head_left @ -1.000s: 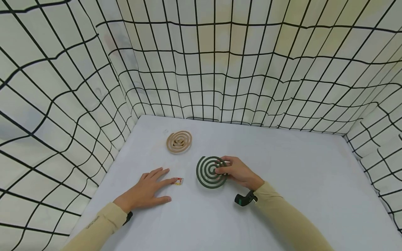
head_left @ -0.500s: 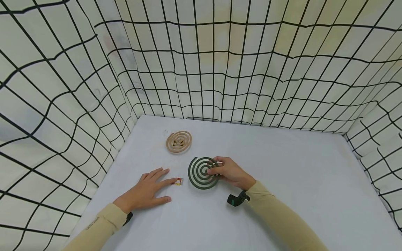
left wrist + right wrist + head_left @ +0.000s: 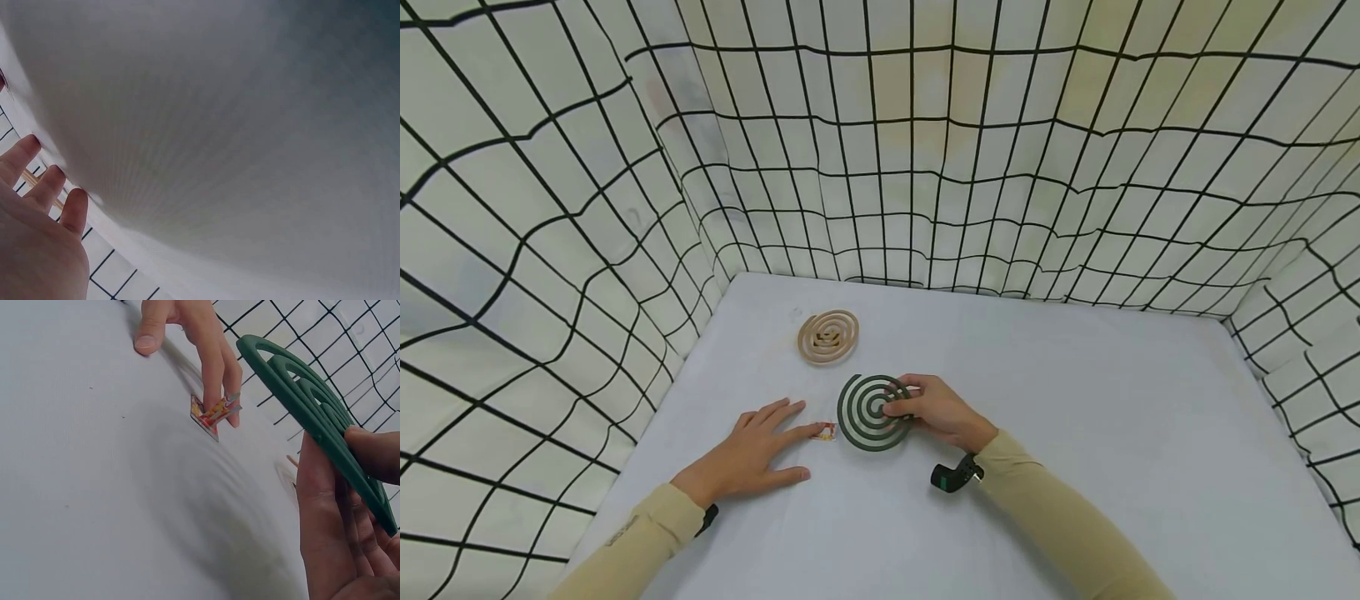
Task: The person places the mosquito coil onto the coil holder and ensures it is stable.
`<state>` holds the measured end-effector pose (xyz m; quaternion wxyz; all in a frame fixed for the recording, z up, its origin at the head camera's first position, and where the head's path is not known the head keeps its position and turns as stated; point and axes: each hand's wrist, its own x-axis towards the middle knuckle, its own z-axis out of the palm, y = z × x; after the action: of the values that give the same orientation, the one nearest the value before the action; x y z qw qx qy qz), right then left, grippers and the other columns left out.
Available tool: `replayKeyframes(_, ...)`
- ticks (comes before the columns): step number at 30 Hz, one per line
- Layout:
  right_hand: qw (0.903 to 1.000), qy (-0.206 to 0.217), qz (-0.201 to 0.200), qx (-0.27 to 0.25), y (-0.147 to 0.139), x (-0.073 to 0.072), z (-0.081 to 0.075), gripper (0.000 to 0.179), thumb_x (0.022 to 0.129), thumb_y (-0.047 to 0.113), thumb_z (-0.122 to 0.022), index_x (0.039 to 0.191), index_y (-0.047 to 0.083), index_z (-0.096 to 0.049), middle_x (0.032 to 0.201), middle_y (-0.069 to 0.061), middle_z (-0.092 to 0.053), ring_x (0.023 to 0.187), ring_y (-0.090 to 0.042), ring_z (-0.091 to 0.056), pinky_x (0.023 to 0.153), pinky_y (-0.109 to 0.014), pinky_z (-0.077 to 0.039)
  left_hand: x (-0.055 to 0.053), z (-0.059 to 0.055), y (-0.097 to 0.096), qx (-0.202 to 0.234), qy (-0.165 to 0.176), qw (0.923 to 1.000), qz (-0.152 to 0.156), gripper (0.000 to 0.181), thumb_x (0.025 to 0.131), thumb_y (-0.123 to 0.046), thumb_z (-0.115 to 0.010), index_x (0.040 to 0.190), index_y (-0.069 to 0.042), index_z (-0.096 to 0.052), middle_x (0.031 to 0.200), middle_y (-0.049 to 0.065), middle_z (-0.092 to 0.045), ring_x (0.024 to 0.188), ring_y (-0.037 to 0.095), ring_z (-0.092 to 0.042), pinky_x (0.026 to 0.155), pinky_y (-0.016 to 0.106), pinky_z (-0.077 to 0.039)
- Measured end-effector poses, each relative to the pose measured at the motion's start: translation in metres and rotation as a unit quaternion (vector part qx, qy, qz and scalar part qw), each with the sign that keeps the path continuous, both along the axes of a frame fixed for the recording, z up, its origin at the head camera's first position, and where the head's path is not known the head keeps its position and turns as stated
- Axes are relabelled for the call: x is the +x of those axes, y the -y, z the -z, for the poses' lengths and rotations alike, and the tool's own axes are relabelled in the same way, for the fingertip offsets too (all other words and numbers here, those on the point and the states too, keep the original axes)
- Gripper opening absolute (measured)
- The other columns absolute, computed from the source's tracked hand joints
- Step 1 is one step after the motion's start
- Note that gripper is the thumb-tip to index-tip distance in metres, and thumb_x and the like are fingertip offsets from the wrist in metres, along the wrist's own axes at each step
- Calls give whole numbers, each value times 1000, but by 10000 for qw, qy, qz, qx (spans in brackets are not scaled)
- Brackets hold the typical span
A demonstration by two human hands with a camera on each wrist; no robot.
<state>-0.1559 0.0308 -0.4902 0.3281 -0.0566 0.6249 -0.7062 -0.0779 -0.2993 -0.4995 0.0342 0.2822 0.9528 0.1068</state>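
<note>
My right hand (image 3: 942, 412) pinches a green mosquito coil (image 3: 842, 412) between thumb and fingers. In the right wrist view the coil (image 3: 310, 423) is tilted and clear of the table, its spiral shadow falling below. To its left, my left hand (image 3: 747, 457) rests on the table with fingers spread. One straight finger presses a small printed tin coil stand (image 3: 827, 432), red and yellow. Its bent-up prongs show in the right wrist view, where the stand (image 3: 205, 419) sits flat. The left wrist view catches only fingers (image 3: 47, 187) and white cloth.
Behind the hands, a tan mosquito coil (image 3: 805, 342) lies on the white table (image 3: 1075, 400), a small gold-brown piece at its centre. Black netting (image 3: 912, 117) over white cloth walls surrounds the table at the back and sides.
My right hand has carried the green coil leftward, closer to the tin stand. The left hand and the tan coil have stayed put.
</note>
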Motion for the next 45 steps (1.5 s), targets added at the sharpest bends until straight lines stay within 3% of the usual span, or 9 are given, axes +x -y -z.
replayKeyframes(8,10000,57,-3,-37,15,1,2,30,90,-2,-73,117,1,-59,91,0,-77,75,-12,-76,74,-28,-60,0,-4,-2,-30,60,10000,4,62,94,-65,-63,151,-42,-52,163,12,-45,151,42,-40,105,60,-38)
replayKeyframes(18,9999,121,-42,-31,30,3,1,32,90,-3,-73,119,-1,-59,94,0,-75,79,-10,-75,75,-27,-60,-2,-3,-1,38,-54,10000,65,61,93,-63,-66,146,-34,-58,162,12,-45,151,41,-39,107,62,-38)
replayKeyframes(24,9999,116,-51,1,39,4,4,33,91,-2,-73,120,-2,-59,93,-1,-75,78,-10,-74,73,-27,-60,-2,-3,-1,44,48,10000,26,62,92,-65,-66,143,-29,-62,162,13,-44,151,43,-39,107,65,-37)
replayKeyframes(45,9994,307,-185,-7,63,8,9,28,92,0,-72,116,1,-58,95,0,-73,80,-8,-72,70,-24,-59,-3,1,1,-117,253,9996,-106,70,93,-71,-60,148,-27,-59,163,17,-43,154,41,-36,108,66,-37)
